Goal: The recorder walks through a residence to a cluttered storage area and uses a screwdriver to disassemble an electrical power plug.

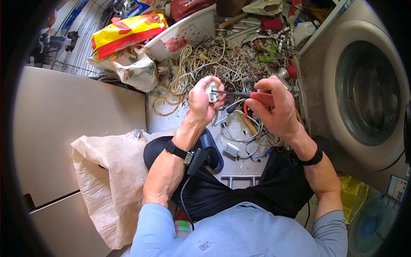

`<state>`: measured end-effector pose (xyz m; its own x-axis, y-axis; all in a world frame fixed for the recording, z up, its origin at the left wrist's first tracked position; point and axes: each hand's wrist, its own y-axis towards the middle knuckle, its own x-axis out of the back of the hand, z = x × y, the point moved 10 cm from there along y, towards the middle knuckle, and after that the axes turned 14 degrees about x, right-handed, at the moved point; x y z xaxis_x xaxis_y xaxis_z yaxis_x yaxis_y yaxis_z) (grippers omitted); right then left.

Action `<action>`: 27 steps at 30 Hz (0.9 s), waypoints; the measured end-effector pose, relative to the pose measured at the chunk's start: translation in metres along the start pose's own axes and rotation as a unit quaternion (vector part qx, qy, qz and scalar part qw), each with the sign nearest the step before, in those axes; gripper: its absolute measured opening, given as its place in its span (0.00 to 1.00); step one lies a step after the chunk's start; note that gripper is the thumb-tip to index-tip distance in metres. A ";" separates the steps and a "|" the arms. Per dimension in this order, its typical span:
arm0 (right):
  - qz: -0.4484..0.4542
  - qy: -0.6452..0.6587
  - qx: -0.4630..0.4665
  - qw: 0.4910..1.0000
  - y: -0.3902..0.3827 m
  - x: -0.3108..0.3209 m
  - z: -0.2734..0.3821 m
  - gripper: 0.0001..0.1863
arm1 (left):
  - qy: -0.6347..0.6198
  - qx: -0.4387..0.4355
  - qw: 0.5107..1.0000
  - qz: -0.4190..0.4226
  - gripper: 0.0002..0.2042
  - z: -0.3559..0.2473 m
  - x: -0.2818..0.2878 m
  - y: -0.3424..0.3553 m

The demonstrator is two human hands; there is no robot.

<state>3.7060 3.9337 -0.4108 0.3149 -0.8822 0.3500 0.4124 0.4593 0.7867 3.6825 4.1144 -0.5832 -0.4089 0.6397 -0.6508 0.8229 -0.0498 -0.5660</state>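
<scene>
My left hand holds a small white plastic electrical fitting between thumb and fingers, its recessed side turned up. A screwdriver with a red handle is gripped in my right hand. Its dark shaft points left, and the tip meets the fitting's recess. Whether it sits on a screw is too small to tell. Below the hands, grey cables and a white box-shaped adapter lie on the floor. A red curved piece shows beneath my right hand; its kind is unclear.
Beyond my hands spreads a heap of tangled wires and scrap. Behind it stand a white tub and a yellow-red bag. A washing machine flanks the right; a woven sack and pale cabinet flank the left.
</scene>
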 end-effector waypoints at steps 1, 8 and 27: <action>0.000 0.001 -0.001 1.000 -0.002 0.002 -0.002 0.13 | 0.000 0.001 1.000 -0.001 0.13 0.000 0.000 -0.001; -0.003 -0.060 0.001 0.998 0.003 0.006 -0.001 0.13 | -0.003 0.021 1.000 -0.008 0.13 0.005 -0.001 0.001; 0.083 -0.003 -0.084 0.993 -0.017 -0.005 -0.025 0.17 | 0.011 0.022 1.000 -0.008 0.12 0.012 -0.002 0.002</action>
<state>3.7187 3.9332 -0.4388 0.3848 -0.7935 0.4715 0.4917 0.6085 0.6229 3.6805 4.1042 -0.5889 -0.4134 0.6574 -0.6300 0.7976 -0.0724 -0.5989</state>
